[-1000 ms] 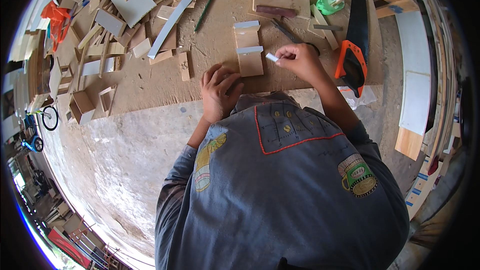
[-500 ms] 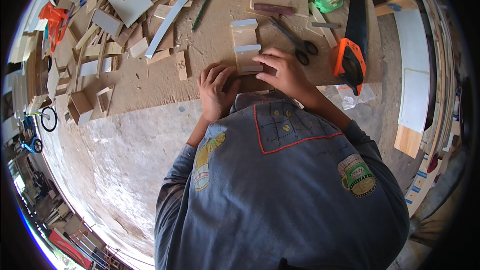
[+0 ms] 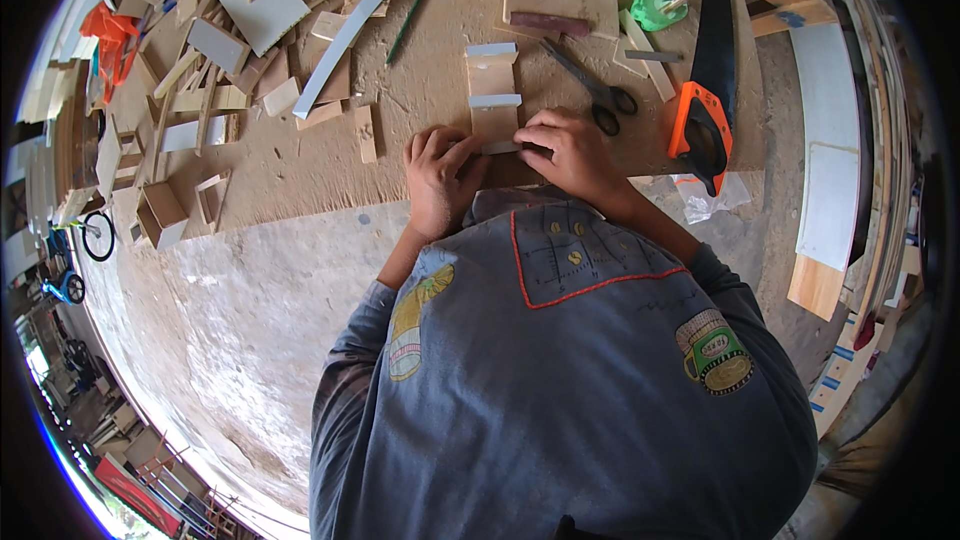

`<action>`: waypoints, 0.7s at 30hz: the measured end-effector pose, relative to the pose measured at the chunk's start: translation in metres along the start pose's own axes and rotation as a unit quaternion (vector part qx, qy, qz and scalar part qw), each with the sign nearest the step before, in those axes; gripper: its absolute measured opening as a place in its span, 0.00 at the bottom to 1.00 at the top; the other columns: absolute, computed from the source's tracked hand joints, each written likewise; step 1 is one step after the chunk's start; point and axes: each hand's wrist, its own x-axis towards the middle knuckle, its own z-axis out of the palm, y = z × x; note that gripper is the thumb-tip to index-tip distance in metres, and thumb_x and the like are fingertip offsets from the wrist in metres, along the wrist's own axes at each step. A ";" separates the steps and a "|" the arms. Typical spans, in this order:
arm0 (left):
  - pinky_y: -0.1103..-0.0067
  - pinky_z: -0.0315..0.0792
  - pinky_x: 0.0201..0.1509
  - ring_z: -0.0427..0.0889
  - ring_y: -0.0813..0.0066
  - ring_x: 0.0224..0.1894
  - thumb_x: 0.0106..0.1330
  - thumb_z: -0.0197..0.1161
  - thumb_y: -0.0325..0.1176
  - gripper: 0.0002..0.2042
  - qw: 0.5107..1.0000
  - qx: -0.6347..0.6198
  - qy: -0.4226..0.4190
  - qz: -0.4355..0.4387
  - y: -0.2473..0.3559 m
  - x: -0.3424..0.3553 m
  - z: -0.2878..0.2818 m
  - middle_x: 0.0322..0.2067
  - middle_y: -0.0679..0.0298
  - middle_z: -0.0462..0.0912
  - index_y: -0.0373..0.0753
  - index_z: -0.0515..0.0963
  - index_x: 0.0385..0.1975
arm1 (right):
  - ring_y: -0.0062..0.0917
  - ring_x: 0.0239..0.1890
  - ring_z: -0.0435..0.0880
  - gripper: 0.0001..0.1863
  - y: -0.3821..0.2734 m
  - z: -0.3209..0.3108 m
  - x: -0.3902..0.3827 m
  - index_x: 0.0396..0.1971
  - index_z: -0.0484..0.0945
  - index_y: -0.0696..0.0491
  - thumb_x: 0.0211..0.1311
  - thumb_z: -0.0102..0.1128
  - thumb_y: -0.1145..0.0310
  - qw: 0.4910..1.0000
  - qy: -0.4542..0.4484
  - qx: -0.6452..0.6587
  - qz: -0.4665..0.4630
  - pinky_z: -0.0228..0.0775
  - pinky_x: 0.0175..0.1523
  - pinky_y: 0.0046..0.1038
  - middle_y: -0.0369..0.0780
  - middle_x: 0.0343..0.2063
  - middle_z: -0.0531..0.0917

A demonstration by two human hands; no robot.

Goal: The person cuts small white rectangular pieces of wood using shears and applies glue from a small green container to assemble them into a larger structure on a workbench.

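A small wooden piece [image 3: 493, 80] with pale-edged cross strips lies near the front edge of the workbench. Its nearest strip [image 3: 498, 148] is between my hands. At the strip's left end my left hand [image 3: 438, 172] has its fingers curled, thumb and forefinger pressed in against it. My right hand [image 3: 568, 152] pinches the right end with thumb and fingers. The contact points are partly hidden by my fingers. Just beyond my right hand lie dark scissors [image 3: 590, 83], points away from me.
An orange-handled handsaw [image 3: 702, 135] lies to the right. Near it are a cut green plastic container [image 3: 658, 8] and a dark red stick [image 3: 550, 22]. A green pencil [image 3: 404, 28] and a small wood block [image 3: 366, 133] lie left. Scrap boards [image 3: 258, 0] are heaped at far left.
My right hand's fingers have closed in on the near strip's right end. My left hand has shifted slightly right, up to its left end.
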 end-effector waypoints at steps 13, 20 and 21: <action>0.65 0.67 0.53 0.77 0.61 0.47 0.51 0.70 0.30 0.11 1.000 -0.013 0.014 -0.006 -0.001 0.001 0.001 0.37 0.65 0.81 0.44 0.84 0.37 | 0.33 0.36 0.83 0.10 -0.002 0.006 0.001 0.34 0.83 0.50 0.49 0.70 0.69 0.999 -0.006 0.008 0.030 0.75 0.40 0.34 0.37 0.32 0.81; 0.65 0.67 0.54 0.77 0.60 0.48 0.51 0.70 0.30 0.12 1.000 -0.009 0.005 -0.009 -0.002 0.002 0.000 0.38 0.64 0.81 0.43 0.83 0.37 | 0.32 0.34 0.83 0.11 -0.002 0.007 0.002 0.34 0.84 0.51 0.48 0.72 0.70 0.999 -0.007 0.006 0.031 0.75 0.39 0.32 0.37 0.31 0.82; 0.65 0.67 0.55 0.77 0.60 0.48 0.51 0.70 0.30 0.12 1.000 -0.010 0.005 -0.010 -0.002 0.001 0.000 0.38 0.64 0.81 0.43 0.83 0.37 | 0.32 0.34 0.83 0.11 -0.002 0.007 0.002 0.33 0.84 0.51 0.48 0.72 0.70 1.000 -0.007 0.006 0.030 0.75 0.39 0.32 0.37 0.31 0.82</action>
